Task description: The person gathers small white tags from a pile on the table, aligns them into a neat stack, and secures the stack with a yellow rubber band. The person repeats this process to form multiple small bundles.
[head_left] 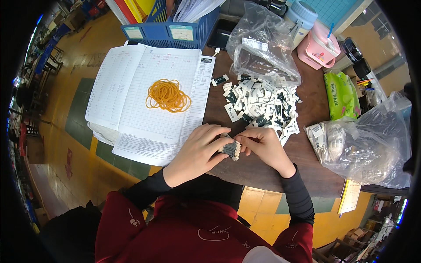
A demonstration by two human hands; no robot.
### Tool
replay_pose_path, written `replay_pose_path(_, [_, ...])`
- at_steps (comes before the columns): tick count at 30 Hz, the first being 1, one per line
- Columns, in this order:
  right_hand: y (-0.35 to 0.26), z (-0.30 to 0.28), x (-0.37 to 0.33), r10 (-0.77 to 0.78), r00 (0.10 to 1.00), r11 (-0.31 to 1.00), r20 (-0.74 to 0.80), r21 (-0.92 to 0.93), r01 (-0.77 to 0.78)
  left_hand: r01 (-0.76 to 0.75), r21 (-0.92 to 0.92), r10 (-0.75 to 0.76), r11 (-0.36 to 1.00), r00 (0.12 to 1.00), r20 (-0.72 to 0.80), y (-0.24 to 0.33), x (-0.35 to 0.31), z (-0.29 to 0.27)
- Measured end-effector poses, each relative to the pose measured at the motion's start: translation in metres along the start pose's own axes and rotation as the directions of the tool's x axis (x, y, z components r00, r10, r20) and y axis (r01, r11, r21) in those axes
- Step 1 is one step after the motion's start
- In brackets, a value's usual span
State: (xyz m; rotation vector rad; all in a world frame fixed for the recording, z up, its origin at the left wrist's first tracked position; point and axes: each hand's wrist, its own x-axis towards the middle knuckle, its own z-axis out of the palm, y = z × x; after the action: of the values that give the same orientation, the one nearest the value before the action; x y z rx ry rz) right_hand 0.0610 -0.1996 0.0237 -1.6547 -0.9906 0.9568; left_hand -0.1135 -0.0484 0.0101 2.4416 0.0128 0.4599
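Observation:
My left hand (195, 151) is closed round a small stack of fabric labels (230, 151), their pale edges facing up near the table's front edge. The thumb and fingers of my right hand (266, 148) are pinched together at the upper right end of that stack, and what lies between the fingertips is mostly hidden. Just beyond my hands lies a loose heap of black and white labels (258, 101). To the left, a tangle of orange rubber bands (169, 95) rests on an open ruled notebook (116, 83).
A clear plastic bag (263, 41) lies behind the heap, beside a blue file basket (175, 33). Along the right are a pink container (318, 46), a green tissue pack (341, 95) and another clear bag with labels (364, 149). A phone (219, 39) sits at the back.

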Motion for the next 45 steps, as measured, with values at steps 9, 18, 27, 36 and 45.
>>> replay_pose_path(9, [-0.002, -0.001, -0.001, 0.035, 0.999, 0.998, -0.019, -0.052, -0.036, -0.010, 0.008, 0.010, 1.000, 1.000, -0.012, 0.001, 0.001, 0.000])
replay_pose_path(18, [0.005, -0.001, 0.002, -0.091, 0.987, 0.981, -0.130, -0.184, 0.066, -0.006, 0.035, 0.004, 0.999, 0.999, 0.041, 0.002, 0.002, -0.001])
replay_pose_path(27, [-0.001, -0.007, 0.002, 0.221, 0.975, 0.949, -0.030, 0.237, -0.208, -0.055, 0.104, 0.046, 0.993, 0.995, 0.086, 0.003, 0.001, -0.001])
replay_pose_path(36, [-0.001, -0.001, 0.001, 0.090, 0.994, 0.988, -0.058, -0.124, -0.097, -0.103, 0.210, 0.094, 0.972, 0.994, 0.054, 0.011, 0.002, -0.004])
replay_pose_path(45, [-0.013, -0.004, -0.009, -0.185, 0.974, 0.918, -0.127, -0.377, 0.125, -0.049, 0.137, 0.030, 0.989, 0.989, 0.142, 0.005, 0.004, -0.001])
